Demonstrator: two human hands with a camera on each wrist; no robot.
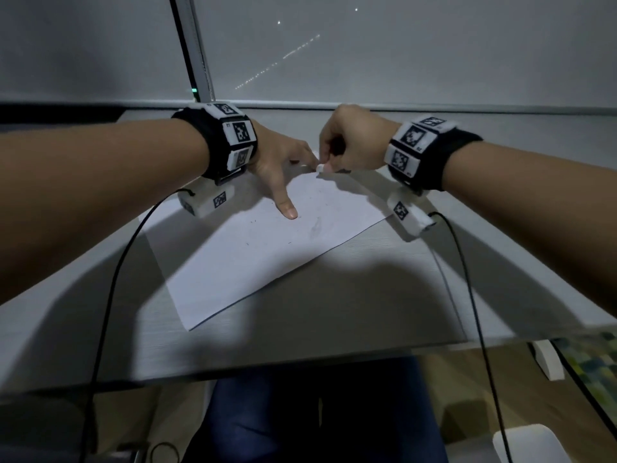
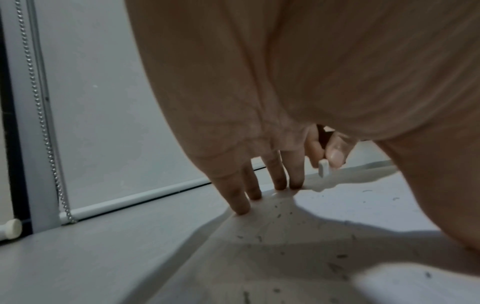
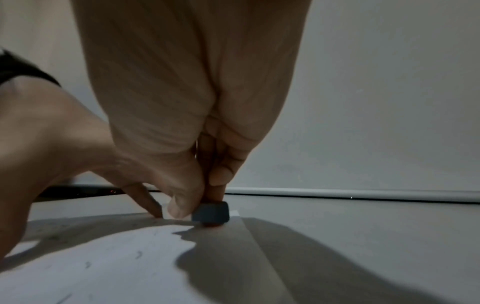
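A white sheet of paper [image 1: 263, 248] lies askew on the grey desk [image 1: 367, 295], with faint pencil marks and dark crumbs [image 2: 259, 236] scattered on it. My left hand [image 1: 283, 165] presses down on the sheet's far part with fingers spread and straight, fingertips [image 2: 241, 207] on the paper. My right hand [image 1: 347, 142] pinches a small eraser [image 1: 320, 168] between thumb and fingers at the paper's far corner. The eraser [image 3: 211, 212] touches the sheet there. It also shows as a small white block [image 2: 323, 167] in the left wrist view.
A grey roller blind [image 1: 367, 45] with its bottom rail [image 1: 434, 106] hangs close behind the desk. A bead chain [image 2: 44, 123] hangs at the left. Black cables [image 1: 110, 279] trail from both wristbands over the desk's front edge. My knees [image 1: 300, 412] are under the desk.
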